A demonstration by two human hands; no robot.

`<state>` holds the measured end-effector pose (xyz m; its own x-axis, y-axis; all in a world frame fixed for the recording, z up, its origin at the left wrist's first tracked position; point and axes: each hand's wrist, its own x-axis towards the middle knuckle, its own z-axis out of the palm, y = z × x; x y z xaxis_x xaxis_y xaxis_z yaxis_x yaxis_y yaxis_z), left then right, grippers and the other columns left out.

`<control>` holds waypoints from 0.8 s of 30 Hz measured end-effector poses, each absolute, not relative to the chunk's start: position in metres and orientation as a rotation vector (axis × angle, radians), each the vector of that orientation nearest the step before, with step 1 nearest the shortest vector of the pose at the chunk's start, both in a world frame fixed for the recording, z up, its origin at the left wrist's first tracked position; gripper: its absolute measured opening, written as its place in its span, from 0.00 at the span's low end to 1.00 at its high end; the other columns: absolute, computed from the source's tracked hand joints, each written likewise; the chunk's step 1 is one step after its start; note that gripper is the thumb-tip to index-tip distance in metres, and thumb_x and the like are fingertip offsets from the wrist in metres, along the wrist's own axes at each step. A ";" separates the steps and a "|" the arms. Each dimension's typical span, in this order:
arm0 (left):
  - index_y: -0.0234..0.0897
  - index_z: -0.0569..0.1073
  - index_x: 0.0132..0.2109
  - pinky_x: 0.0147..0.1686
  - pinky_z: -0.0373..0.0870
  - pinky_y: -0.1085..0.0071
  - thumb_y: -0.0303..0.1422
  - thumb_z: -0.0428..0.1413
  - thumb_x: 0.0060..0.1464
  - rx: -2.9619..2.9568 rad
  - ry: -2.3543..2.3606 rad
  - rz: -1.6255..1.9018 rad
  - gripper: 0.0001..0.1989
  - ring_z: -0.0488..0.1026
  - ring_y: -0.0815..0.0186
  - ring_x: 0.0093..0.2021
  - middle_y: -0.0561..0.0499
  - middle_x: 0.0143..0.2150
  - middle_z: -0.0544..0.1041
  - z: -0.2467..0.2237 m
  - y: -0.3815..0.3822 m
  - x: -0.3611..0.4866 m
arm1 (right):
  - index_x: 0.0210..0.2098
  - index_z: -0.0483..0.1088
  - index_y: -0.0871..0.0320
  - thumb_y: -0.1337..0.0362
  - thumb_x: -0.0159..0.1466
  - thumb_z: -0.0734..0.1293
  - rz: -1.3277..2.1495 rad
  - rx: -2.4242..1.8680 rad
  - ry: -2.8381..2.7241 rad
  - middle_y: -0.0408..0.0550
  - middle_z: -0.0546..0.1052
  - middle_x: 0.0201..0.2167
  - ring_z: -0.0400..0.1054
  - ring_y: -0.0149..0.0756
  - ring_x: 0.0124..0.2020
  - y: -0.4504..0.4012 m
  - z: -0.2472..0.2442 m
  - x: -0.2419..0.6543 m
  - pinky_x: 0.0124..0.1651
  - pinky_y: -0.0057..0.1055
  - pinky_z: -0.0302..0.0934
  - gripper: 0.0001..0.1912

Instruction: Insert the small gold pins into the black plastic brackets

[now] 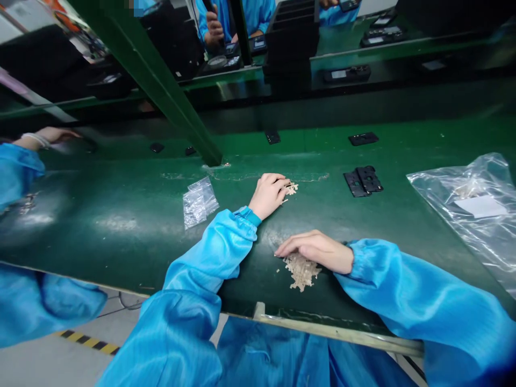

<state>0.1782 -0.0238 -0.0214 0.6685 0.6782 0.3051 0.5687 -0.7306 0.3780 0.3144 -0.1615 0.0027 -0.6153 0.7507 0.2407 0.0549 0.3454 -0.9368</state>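
Observation:
Palm down on the green bench, my left hand (269, 194) lies over a small heap of pale beige pieces (292, 188), fingers slightly bent and apart. Its palm side is hidden. Nearer to me, my right hand (316, 250) is stretched out flat, edge down, against a larger pile of small flat beige pieces (301, 273). Part of that pile is under the hand. Clear plastic bags (199, 201) lie left of my left hand. Two black plastic parts (363, 180) lie together, beyond my right hand.
A large clear bag (471, 199) with a white label lies on the right. A green post (161, 86) slants down to the bench. Black parts (363, 139) lie along the far strip. A co-worker's hand (52, 135) reaches in from the left; other people sit opposite.

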 end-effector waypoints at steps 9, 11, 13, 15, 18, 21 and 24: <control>0.39 0.75 0.35 0.47 0.58 0.64 0.33 0.55 0.53 2.530 1.048 0.728 0.05 0.66 0.62 0.45 0.51 0.38 0.76 -0.007 -0.020 0.184 | 0.39 0.72 0.63 0.51 0.66 0.54 1.592 -0.724 -1.604 0.56 0.75 0.39 0.71 0.39 0.42 -0.152 0.004 0.308 0.49 0.40 0.63 0.24; 0.39 0.76 0.34 0.47 0.58 0.64 0.33 0.54 0.55 2.518 1.035 0.765 0.07 0.67 0.62 0.45 0.51 0.38 0.77 -0.005 -0.021 0.183 | 0.39 0.71 0.63 0.50 0.66 0.54 1.768 -0.689 -1.280 0.56 0.76 0.38 0.73 0.39 0.39 -0.150 0.000 0.313 0.45 0.41 0.66 0.24; 0.40 0.77 0.35 0.46 0.58 0.63 0.34 0.53 0.56 2.509 1.017 0.797 0.08 0.67 0.63 0.44 0.51 0.38 0.77 -0.004 -0.021 0.182 | 0.38 0.71 0.63 0.51 0.65 0.57 1.816 -0.738 -1.116 0.55 0.76 0.36 0.73 0.39 0.38 -0.148 -0.002 0.317 0.44 0.39 0.66 0.21; 0.41 0.78 0.37 0.45 0.60 0.64 0.34 0.53 0.56 2.486 1.004 0.827 0.09 0.67 0.63 0.43 0.50 0.37 0.76 -0.005 -0.020 0.180 | 0.34 0.72 0.64 0.54 0.62 0.62 1.798 -0.832 -1.119 0.54 0.76 0.35 0.73 0.36 0.37 -0.147 -0.002 0.321 0.44 0.36 0.66 0.18; 0.39 0.78 0.37 0.42 0.63 0.67 0.31 0.53 0.55 2.430 0.961 0.863 0.08 0.68 0.65 0.38 0.50 0.34 0.76 -0.006 -0.018 0.178 | 0.33 0.72 0.64 0.54 0.61 0.64 1.832 -0.812 -1.085 0.53 0.75 0.35 0.73 0.36 0.36 -0.146 0.000 0.323 0.44 0.37 0.66 0.17; 0.37 0.77 0.34 0.39 0.65 0.68 0.29 0.55 0.53 2.395 0.923 0.870 0.05 0.69 0.66 0.35 0.51 0.31 0.76 -0.006 -0.017 0.178 | 0.35 0.72 0.63 0.55 0.59 0.66 1.807 -0.873 -1.082 0.53 0.75 0.38 0.72 0.36 0.39 -0.148 0.005 0.324 0.48 0.37 0.65 0.15; 0.36 0.75 0.30 0.36 0.65 0.69 0.30 0.57 0.51 2.379 0.942 0.879 0.04 0.68 0.66 0.32 0.52 0.28 0.75 -0.004 -0.017 0.177 | 0.35 0.71 0.62 0.55 0.59 0.66 1.857 -0.804 -1.008 0.53 0.77 0.36 0.73 0.37 0.38 -0.149 0.008 0.328 0.44 0.38 0.67 0.14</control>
